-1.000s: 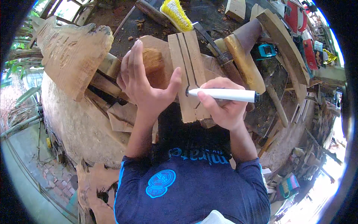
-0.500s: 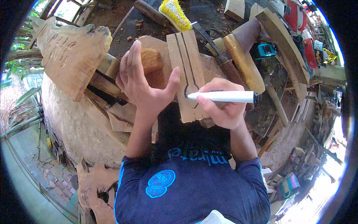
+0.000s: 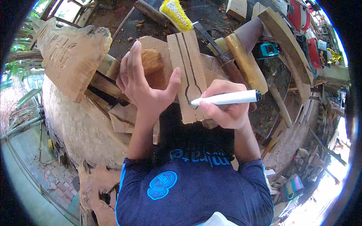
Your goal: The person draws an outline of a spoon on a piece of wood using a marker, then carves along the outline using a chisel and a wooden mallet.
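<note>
A flat wooden board (image 3: 189, 56) lies in front of me, its long side pointing away. Dark drawn lines run down it as a narrow neck that flares out near the close end. My right hand (image 3: 228, 105) grips a white marker (image 3: 233, 98), its tip touching the board at the lower end of the left line. My left hand (image 3: 147, 81) is open, fingers spread, its thumb beside the board's left edge. Behind that hand sits a rounded orange-brown wooden block (image 3: 152, 62). Whether the left palm rests on anything is hidden.
A yellow and white brush (image 3: 176, 15) lies beyond the board. At the right are a chisel-like tool (image 3: 215, 45), a golden-brown wooden piece (image 3: 245, 62) and a teal device (image 3: 268, 50). A large carved slab (image 3: 71, 52) stands at the left. Wood offcuts surround the work.
The marker tip has moved slightly toward me, lengthening the dark left line on the board. My right hand shifted with it; my left hand stays nearly still.
</note>
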### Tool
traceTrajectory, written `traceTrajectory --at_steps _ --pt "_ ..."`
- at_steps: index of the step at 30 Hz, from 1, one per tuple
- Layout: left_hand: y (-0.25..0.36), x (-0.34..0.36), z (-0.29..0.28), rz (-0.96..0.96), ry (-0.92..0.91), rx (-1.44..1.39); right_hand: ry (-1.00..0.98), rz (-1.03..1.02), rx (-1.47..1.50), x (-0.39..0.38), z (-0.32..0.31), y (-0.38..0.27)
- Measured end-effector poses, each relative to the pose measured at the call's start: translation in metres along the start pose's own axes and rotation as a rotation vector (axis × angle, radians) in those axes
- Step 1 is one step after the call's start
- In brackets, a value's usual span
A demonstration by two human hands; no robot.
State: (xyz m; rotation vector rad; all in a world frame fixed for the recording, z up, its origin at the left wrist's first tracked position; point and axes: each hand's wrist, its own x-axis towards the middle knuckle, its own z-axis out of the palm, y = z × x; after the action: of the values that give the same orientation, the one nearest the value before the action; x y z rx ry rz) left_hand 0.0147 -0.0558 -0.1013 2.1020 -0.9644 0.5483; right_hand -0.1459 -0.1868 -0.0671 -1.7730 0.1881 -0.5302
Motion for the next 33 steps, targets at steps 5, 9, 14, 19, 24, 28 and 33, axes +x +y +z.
traceTrajectory --at_steps 5,9,14,19,24,28,33 --pt "0.000 0.000 -0.001 -0.004 -0.006 0.003 -0.016 0.003 -0.023 0.002 -0.002 -0.003" --pt "0.000 0.000 0.000 -0.007 -0.002 -0.009 -0.041 0.008 -0.021 0.002 -0.007 -0.004" --pt "-0.001 0.000 0.000 -0.004 0.005 -0.015 -0.067 0.026 -0.023 0.002 -0.009 -0.005" --pt "-0.001 0.000 0.001 0.009 0.014 0.001 -0.052 0.006 0.000 0.000 -0.010 0.000" --pt "0.000 0.000 -0.001 -0.010 -0.003 -0.007 -0.051 0.008 0.041 -0.002 -0.013 -0.002" --pt "0.000 0.000 0.001 -0.013 -0.007 -0.017 -0.019 0.112 0.129 -0.006 -0.018 0.000" --pt "0.000 -0.001 0.000 -0.011 -0.007 0.002 0.018 0.136 0.157 -0.005 -0.017 0.001"
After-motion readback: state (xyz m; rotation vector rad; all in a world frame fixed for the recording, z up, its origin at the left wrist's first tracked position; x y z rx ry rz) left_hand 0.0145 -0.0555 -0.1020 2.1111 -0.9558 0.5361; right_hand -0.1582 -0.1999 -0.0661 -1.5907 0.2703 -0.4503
